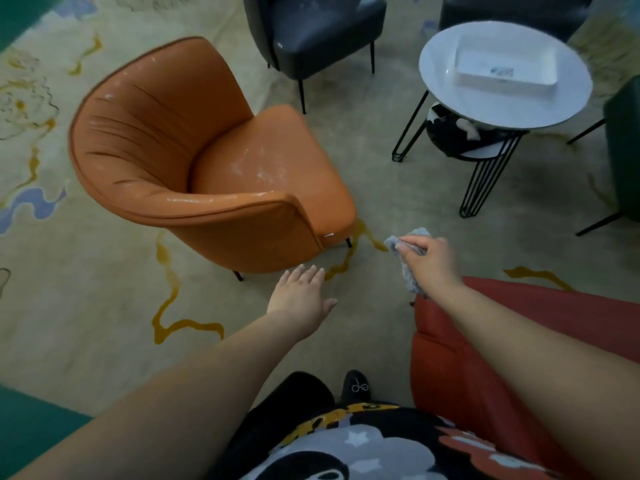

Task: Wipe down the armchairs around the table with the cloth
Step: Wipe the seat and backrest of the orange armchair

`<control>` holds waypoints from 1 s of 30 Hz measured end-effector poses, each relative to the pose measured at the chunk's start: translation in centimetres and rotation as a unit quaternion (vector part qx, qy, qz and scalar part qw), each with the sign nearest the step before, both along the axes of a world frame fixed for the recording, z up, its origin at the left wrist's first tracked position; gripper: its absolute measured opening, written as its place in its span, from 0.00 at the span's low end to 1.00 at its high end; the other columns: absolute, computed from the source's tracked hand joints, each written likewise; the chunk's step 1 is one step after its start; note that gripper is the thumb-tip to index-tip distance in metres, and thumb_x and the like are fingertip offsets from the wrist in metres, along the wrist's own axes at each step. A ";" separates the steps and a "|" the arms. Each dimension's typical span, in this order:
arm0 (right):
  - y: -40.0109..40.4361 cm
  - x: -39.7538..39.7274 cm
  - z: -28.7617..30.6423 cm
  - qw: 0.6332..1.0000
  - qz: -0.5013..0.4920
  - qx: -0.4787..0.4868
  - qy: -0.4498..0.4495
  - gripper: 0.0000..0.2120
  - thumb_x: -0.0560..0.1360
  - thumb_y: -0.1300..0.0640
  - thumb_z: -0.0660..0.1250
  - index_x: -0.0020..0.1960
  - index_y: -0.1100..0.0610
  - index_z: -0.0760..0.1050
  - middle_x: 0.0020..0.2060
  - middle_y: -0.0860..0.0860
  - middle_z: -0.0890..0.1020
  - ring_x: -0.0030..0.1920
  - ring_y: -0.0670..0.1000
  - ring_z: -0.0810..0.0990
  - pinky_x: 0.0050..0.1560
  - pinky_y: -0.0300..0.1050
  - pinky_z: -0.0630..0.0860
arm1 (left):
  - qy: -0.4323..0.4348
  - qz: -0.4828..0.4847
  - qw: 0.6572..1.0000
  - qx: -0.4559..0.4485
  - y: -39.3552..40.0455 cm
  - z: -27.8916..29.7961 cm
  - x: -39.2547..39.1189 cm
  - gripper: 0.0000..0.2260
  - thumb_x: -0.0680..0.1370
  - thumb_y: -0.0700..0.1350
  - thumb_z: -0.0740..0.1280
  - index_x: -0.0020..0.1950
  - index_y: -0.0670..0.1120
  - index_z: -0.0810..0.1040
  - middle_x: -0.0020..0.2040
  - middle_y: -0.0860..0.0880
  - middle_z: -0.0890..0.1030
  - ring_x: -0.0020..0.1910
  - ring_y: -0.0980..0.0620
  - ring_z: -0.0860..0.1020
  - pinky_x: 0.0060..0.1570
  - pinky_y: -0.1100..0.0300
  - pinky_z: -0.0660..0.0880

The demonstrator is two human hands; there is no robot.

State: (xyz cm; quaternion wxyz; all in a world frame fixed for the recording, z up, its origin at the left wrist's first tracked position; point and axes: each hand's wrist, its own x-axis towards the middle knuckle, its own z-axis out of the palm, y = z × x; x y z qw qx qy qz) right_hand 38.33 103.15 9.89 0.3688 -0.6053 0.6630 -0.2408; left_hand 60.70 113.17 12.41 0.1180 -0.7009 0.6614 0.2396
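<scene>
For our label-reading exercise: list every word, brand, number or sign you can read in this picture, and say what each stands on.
None can be read for certain.
Yellow lettering on the person's shirt: cut off and blurred, unreadable.
Dark print inside the white tray on the round table: too small to read.
Small tag on the orange armchair: too small.
Small tag on the black armchair: too small.

We can read no text anywhere. The yellow lettering on the person's shirt (343, 415) is too blurred.
</scene>
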 end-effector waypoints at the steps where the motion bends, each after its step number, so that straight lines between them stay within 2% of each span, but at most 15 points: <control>1: -0.8 0.1 0.0 1.000 -0.005 0.002 -0.004 0.12 0.70 0.44 0.68 0.51 0.47 0.83 0.47 0.54 0.82 0.48 0.50 0.81 0.55 0.47 0.77 | 0.002 -0.003 1.000 0.004 -0.9 0.0 -0.1 0.31 0.82 0.61 0.55 0.80 0.48 0.51 0.80 0.49 0.53 0.79 0.48 0.49 0.76 0.51 0.46; 6: -6.1 1.8 -0.3 1.000 -0.020 0.012 -0.010 0.09 0.72 0.48 0.69 0.50 0.47 0.83 0.49 0.54 0.81 0.48 0.49 0.81 0.55 0.44 0.76 | 0.028 -0.016 0.999 0.014 -7.4 -0.3 0.7 0.32 0.82 0.60 0.56 0.80 0.48 0.51 0.81 0.50 0.52 0.79 0.48 0.49 0.76 0.51 0.46; 11: -13.2 3.3 0.3 0.999 -0.043 0.002 0.001 0.09 0.72 0.50 0.70 0.52 0.48 0.83 0.50 0.55 0.81 0.49 0.51 0.80 0.54 0.44 0.76 | 0.021 -0.043 0.999 0.010 -15.7 -0.8 3.2 0.32 0.82 0.59 0.56 0.80 0.47 0.51 0.81 0.49 0.52 0.79 0.47 0.49 0.77 0.50 0.48; 17: -22.3 3.5 2.1 0.998 -0.053 -0.002 0.028 0.09 0.73 0.45 0.68 0.51 0.45 0.82 0.50 0.53 0.80 0.49 0.49 0.80 0.53 0.45 0.76 | 0.025 -0.043 0.998 0.042 -25.6 -1.4 5.7 0.32 0.82 0.60 0.56 0.80 0.46 0.51 0.81 0.48 0.52 0.79 0.46 0.50 0.77 0.50 0.50; 20: -26.2 3.2 2.4 0.998 -0.065 -0.010 0.024 0.09 0.74 0.47 0.68 0.52 0.47 0.82 0.50 0.53 0.81 0.48 0.49 0.80 0.52 0.43 0.76 | 0.027 -0.045 0.998 0.041 -29.8 -1.8 5.7 0.32 0.81 0.59 0.57 0.80 0.47 0.52 0.81 0.48 0.52 0.79 0.46 0.50 0.77 0.50 0.49; 24: -31.7 2.9 2.4 0.998 -0.053 -0.002 0.027 0.09 0.75 0.48 0.68 0.53 0.47 0.82 0.51 0.53 0.80 0.48 0.49 0.79 0.47 0.39 0.71 | 0.020 -0.028 0.999 0.037 -34.7 -2.5 5.3 0.31 0.82 0.59 0.56 0.80 0.47 0.51 0.81 0.49 0.52 0.79 0.46 0.50 0.77 0.49 0.50; 28: -39.5 2.3 2.1 1.000 0.011 0.014 0.020 0.09 0.76 0.47 0.66 0.55 0.46 0.81 0.46 0.53 0.82 0.38 0.52 0.81 0.31 0.41 0.77 | -0.001 0.002 1.000 0.029 -40.4 -3.4 4.4 0.31 0.82 0.59 0.55 0.80 0.47 0.51 0.81 0.48 0.52 0.79 0.46 0.50 0.76 0.49 0.49; 30: -43.9 1.9 2.3 0.999 0.051 0.003 0.020 0.11 0.77 0.49 0.66 0.56 0.49 0.81 0.47 0.52 0.82 0.44 0.50 0.81 0.40 0.41 0.76 | -0.007 0.034 0.999 0.024 -43.3 -3.7 3.8 0.30 0.82 0.59 0.55 0.80 0.47 0.51 0.81 0.49 0.52 0.79 0.46 0.50 0.76 0.49 0.49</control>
